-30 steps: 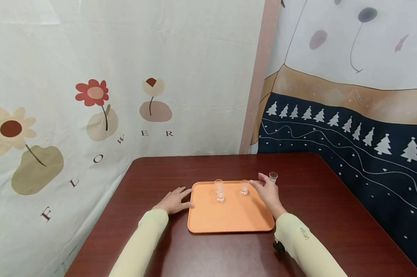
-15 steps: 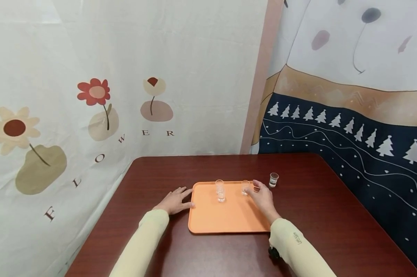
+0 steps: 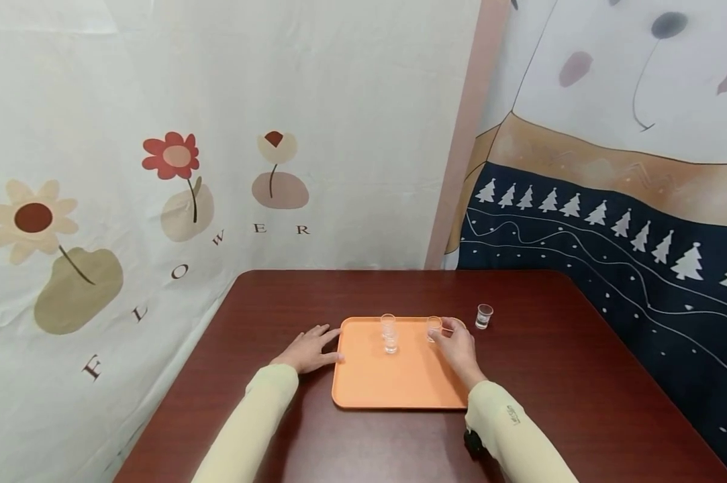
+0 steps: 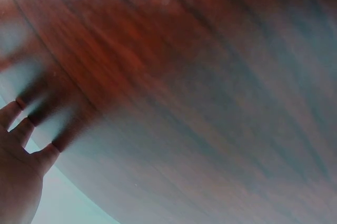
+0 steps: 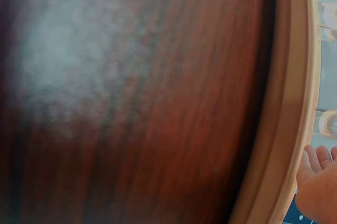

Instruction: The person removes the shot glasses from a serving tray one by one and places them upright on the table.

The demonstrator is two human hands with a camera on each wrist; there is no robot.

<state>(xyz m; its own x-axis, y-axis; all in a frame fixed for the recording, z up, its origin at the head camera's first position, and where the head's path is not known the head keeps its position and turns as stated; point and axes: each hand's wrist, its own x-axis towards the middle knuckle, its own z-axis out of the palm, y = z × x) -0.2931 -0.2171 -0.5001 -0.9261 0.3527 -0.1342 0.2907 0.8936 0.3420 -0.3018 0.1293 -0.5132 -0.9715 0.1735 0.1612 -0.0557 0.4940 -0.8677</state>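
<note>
An orange tray [image 3: 399, 382] lies on the table. My left hand [image 3: 307, 350], fingers spread and straight, rests at the tray's left edge. At its far right, my right hand [image 3: 458, 345] pinches a clear shot glass [image 3: 433, 327] between thumb and fingers; the glass stands upright over the tray. Two more clear glasses, a rear glass [image 3: 388, 322] and a front glass [image 3: 390, 345], overlap each other left of it. Off the tray to the right stands another small glass [image 3: 484, 316]. The right wrist view catches the right hand [image 5: 317, 184] close by a glass [image 5: 327, 124].
The dark red-brown table [image 3: 363, 443] has rounded far corners. Behind it hangs a pale cloth [image 3: 351, 134] printed with flowers and letters. A dark blue cloth with white trees [image 3: 556, 241] hangs along the right side.
My right hand has moved left from beside the lone glass on the table to the right-hand glass on the tray, and closed in on it. The left hand has stayed put.
</note>
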